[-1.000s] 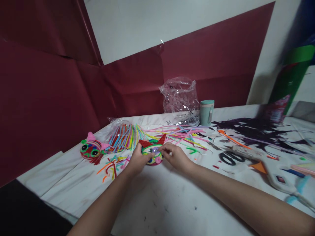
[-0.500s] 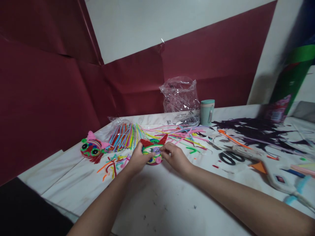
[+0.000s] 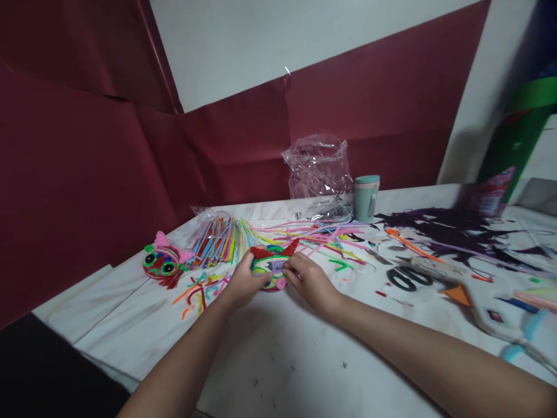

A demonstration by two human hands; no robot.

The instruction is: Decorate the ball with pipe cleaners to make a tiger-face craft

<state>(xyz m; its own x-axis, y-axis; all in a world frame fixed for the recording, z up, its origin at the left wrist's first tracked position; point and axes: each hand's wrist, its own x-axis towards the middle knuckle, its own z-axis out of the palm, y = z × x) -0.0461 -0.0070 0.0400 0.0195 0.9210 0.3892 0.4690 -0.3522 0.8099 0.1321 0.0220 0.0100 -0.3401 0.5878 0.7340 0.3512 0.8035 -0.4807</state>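
A colourful pipe-cleaner animal face (image 3: 268, 265) with red pointed ears is held just above the table in front of me. My left hand (image 3: 245, 280) is closed around its left side, with the thumb on the front near the lower edge. A purple pipe-cleaner curl (image 3: 277, 266) sits at the middle of the face. My right hand (image 3: 311, 281) is closed in a pinch at the right end of this curl, and the fingertips partly hide that spot. Part of the face's left side is covered by my left hand.
A finished-looking pipe-cleaner face (image 3: 163, 260) with pink ears lies at left. Behind are bundled pipe cleaners (image 3: 221, 239), a clear plastic bag (image 3: 319, 171) and a green cup (image 3: 366, 198). Cut pieces (image 3: 201, 293) lie nearby. At right are a glue gun (image 3: 483, 302) and dark purple strips (image 3: 461, 232).
My left thumb has drawn back from the purple curl to the lower left of the face. The face has shifted slightly, and my right hand stays pinched at the curl.
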